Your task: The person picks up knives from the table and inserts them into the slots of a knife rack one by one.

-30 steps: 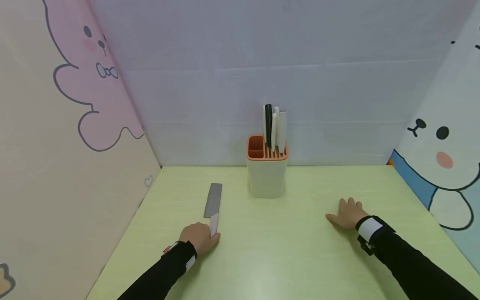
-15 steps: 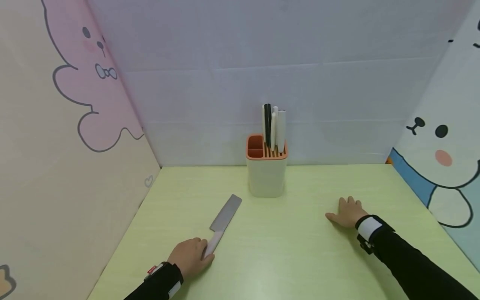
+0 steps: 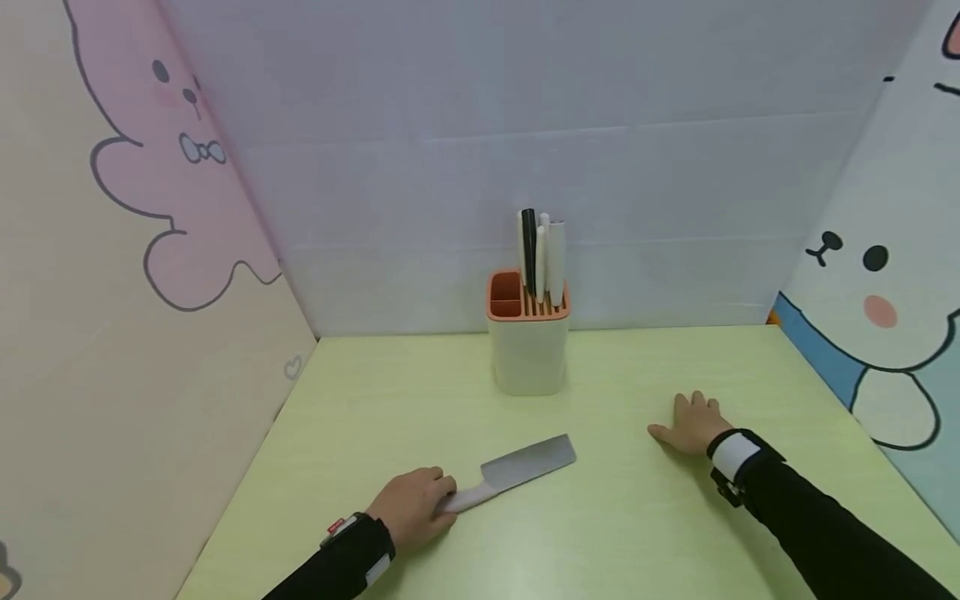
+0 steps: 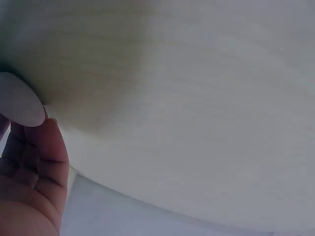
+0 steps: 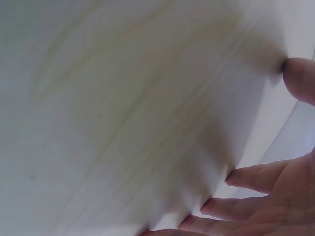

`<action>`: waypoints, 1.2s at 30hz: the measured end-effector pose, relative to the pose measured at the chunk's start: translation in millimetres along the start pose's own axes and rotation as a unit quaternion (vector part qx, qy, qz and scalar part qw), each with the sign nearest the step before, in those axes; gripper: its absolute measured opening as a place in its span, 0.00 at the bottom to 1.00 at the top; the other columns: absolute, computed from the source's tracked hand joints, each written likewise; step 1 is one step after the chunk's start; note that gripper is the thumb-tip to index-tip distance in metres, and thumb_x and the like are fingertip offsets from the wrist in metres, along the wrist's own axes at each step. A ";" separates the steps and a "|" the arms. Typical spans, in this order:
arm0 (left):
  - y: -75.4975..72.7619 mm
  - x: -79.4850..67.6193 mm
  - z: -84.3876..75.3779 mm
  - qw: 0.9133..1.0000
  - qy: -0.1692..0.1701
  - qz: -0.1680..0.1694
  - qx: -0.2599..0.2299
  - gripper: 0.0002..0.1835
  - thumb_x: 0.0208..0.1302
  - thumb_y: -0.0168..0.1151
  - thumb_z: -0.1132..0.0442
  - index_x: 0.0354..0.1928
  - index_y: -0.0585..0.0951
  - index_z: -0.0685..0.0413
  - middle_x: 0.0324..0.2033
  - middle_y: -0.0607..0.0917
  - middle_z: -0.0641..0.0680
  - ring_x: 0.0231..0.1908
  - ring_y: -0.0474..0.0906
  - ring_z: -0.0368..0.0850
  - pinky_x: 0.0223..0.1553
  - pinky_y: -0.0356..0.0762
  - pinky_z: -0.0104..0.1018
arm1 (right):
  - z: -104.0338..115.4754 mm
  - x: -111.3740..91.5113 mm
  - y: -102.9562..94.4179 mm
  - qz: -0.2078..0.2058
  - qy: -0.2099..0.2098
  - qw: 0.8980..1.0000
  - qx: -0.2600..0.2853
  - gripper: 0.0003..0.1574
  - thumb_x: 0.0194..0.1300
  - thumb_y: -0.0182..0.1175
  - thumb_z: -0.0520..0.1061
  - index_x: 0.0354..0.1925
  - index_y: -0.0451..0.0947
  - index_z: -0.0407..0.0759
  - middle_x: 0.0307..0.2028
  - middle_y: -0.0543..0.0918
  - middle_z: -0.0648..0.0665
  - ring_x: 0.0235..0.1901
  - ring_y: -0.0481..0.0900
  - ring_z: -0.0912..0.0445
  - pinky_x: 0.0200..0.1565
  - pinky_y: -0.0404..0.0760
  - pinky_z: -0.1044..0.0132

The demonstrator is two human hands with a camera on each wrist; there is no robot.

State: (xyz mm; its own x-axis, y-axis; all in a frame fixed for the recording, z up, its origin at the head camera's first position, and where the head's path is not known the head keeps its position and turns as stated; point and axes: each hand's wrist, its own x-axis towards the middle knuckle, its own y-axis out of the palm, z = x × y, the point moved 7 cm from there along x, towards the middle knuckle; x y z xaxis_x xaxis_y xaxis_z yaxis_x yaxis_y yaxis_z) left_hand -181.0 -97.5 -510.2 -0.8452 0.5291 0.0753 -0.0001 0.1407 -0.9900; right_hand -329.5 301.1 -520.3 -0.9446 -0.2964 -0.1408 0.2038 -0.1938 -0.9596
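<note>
A cleaver (image 3: 528, 463) with a broad grey blade and a pale handle points right and slightly away across the table in the head view. My left hand (image 3: 415, 507) grips the end of its handle between thumb and fingers. In the left wrist view the rounded handle end (image 4: 20, 101) shows above the curled fingers (image 4: 51, 162); the blade is out of that view. Over on the right, my right hand (image 3: 692, 423) rests on the table with its fingers spread. The right wrist view shows its fingertips (image 5: 236, 176) touching the surface, holding nothing.
A cream knife block (image 3: 528, 358) with an orange top stands at the back middle of the pale yellow table (image 3: 390, 392). Several white handles and one black handle (image 3: 529, 250) stick up from its slots. Walls with cartoon prints enclose the left, back and right sides.
My left hand has swung the cleaver clockwise, from pointing away to pointing right, and its blade now lies in front of the knife block. The right hand has stayed in place.
</note>
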 end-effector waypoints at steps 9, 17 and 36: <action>4.1 53.0 -40.8 0.999 0.038 0.007 0.032 0.13 0.55 0.67 0.47 0.38 0.81 0.44 0.26 0.71 0.40 0.24 0.63 0.33 0.22 0.64 0.25 | 3.0 -0.9 -2.1 0.001 0.014 1.000 0.006 0.48 0.59 0.59 0.63 0.48 0.62 0.17 0.36 0.67 0.27 0.37 0.63 0.36 0.43 0.66 0.42; 12.1 75.8 -54.2 0.998 0.049 -0.013 0.024 0.13 0.54 0.67 0.47 0.37 0.81 0.44 0.25 0.72 0.41 0.24 0.63 0.33 0.21 0.63 0.25 | 0.4 2.7 0.0 0.001 0.016 1.000 0.010 0.50 0.59 0.59 0.64 0.50 0.62 0.17 0.37 0.67 0.26 0.37 0.63 0.36 0.42 0.67 0.43; -138.7 137.1 4.2 0.977 -0.007 -0.202 0.063 0.35 0.55 0.67 0.47 0.60 0.69 0.58 0.55 0.72 0.59 0.56 0.66 0.53 0.58 0.69 0.45 | 169.4 -39.2 -12.1 -0.053 -0.326 0.944 0.018 0.28 0.58 0.66 0.52 0.54 0.75 0.41 0.52 0.79 0.43 0.51 0.74 0.50 0.49 0.78 0.53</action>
State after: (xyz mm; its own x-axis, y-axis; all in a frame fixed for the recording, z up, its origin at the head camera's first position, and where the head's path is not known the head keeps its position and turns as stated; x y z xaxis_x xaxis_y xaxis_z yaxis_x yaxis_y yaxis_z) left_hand -299.1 -47.9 -363.1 -0.7695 0.4410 0.4618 -0.4000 0.2309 -0.8870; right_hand -251.3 156.7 -461.9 -0.6037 -0.7836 0.1468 0.1362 -0.2828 -0.9495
